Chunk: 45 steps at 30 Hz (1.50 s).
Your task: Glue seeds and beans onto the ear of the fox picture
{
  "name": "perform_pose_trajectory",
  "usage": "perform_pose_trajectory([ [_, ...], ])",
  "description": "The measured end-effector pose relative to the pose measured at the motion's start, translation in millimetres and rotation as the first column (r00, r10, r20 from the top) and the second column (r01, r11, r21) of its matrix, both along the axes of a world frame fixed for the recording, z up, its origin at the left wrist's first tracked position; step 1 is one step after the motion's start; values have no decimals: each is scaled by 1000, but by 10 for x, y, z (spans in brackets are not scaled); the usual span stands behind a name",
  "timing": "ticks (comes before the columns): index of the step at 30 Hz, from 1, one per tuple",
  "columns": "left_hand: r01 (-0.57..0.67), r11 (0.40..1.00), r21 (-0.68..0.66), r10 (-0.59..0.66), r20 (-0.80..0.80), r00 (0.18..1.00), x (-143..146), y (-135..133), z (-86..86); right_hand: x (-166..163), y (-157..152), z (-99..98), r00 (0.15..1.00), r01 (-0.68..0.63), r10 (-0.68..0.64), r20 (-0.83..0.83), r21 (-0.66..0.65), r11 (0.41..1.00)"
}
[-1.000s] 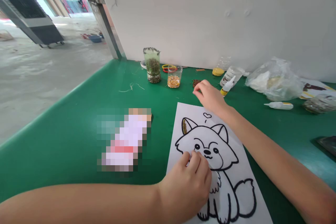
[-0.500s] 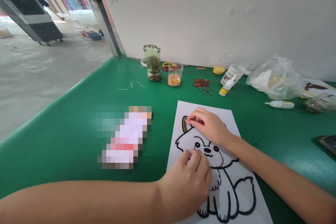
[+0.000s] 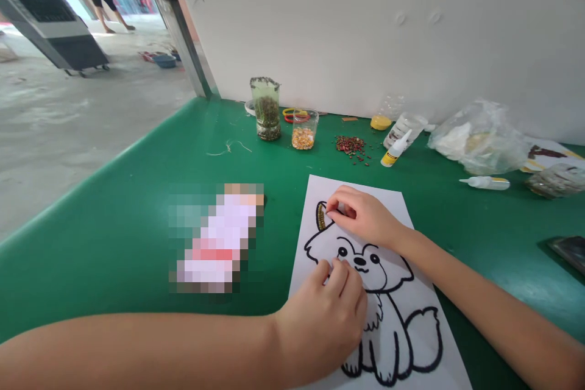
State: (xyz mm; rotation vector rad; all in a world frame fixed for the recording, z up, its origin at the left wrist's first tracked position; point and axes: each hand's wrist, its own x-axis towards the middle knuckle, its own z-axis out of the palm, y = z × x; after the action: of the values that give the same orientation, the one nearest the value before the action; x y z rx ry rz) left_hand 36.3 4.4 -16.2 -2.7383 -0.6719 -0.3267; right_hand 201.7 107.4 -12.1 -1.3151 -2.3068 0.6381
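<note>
Right hand (image 3: 361,216): over the fox's ear, fingertips drawn close together; cannot tell whether they meet or hold anything
Left hand (image 3: 326,317): resting on the fox's lower face and chest, fingers curled; cannot tell what, if anything, is inside
Fox drawing (image 3: 388,271): on white paper beneath both hands; 1 ear has a yellow-brown strip (image 3: 320,217)
Red-brown beans (image 3: 350,145): loose pile beyond the paper
Corn kernels (image 3: 303,139): in a clear cup (image 3: 311,119), left of the beans
Glue bottles: 2; 1 tilted (image 3: 397,149) right of the beans, 1 lying (image 3: 487,183) farther right
Table (image 3: 137,213): green, under everything
</note>
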Motion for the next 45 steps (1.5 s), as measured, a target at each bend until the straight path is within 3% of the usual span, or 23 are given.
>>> perform_pose_trajectory([
  [12,6,1000,-9,-6,-6,1000,-3,12,4,-78,-35,2,994,11,-21,108,92,996],
  [45,2,1000,1,-2,-5,1000,0,-1,1,-84,-18,-7,995,28,-35,91,82,996],
])
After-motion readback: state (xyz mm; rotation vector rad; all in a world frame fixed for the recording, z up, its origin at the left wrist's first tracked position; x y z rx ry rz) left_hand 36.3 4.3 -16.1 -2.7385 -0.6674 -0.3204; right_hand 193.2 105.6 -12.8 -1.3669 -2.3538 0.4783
